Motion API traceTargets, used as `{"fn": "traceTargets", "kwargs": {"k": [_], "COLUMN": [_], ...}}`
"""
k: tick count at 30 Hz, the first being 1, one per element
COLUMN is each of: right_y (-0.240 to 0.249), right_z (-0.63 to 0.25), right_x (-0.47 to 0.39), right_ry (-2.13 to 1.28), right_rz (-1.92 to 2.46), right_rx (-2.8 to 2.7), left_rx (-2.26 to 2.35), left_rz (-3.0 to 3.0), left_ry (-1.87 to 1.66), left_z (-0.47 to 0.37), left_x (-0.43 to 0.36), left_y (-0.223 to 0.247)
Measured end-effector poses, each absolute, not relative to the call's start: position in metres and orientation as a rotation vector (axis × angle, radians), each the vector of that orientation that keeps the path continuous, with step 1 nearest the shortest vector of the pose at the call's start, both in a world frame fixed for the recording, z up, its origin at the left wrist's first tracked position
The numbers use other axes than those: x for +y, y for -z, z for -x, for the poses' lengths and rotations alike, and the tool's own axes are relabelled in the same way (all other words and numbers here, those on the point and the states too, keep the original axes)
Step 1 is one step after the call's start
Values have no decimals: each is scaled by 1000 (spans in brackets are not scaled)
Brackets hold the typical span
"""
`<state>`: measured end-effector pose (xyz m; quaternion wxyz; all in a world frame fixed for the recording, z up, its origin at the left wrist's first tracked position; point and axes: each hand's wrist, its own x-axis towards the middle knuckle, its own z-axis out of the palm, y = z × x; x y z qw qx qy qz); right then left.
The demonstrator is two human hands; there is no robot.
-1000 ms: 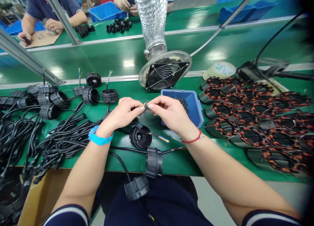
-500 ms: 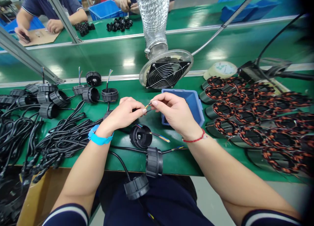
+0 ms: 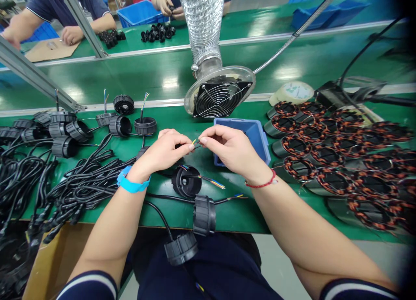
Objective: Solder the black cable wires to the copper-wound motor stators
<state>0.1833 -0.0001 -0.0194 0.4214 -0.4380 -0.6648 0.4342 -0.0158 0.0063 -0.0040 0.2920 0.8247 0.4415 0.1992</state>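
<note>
While pinched between left hand (image 3: pixel 162 152) and right hand (image 3: pixel 232 150), fingertips closed tight on thin wire end (image 3: pixel 195 142) above black housing (image 3: pixel 186 181) by blue bin (image 3: pixel 256 137): risks slipping w/ loose grip, or fraying strands w/ over-twisting.

Bright, even light from overhead leaves white glare patches on the far green counter (image 3: pixel 169 81). Edges bow outward, the right corners darken, and far people look soft.
</note>
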Motion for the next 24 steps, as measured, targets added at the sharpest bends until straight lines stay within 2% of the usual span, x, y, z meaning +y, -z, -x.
{"fn": "traceTargets", "kwargs": {"k": [7,13,24], "right_y": [15,19,16], "right_z": [-192,-190,-182], "right_x": [2,3,-2], "right_ry": [-1109,-1322,-1414], "right_rz": [1111,1084,1022], "right_rx": [-1895,-1481,-1381], "left_rx": [1165,1138,1156], "left_rz": [-2196,-2218,-2228], "left_ry": [-555,-487,-426], "left_z": [17,18,16], "left_x": [9,7,4], "left_y": [8,4,1]}}
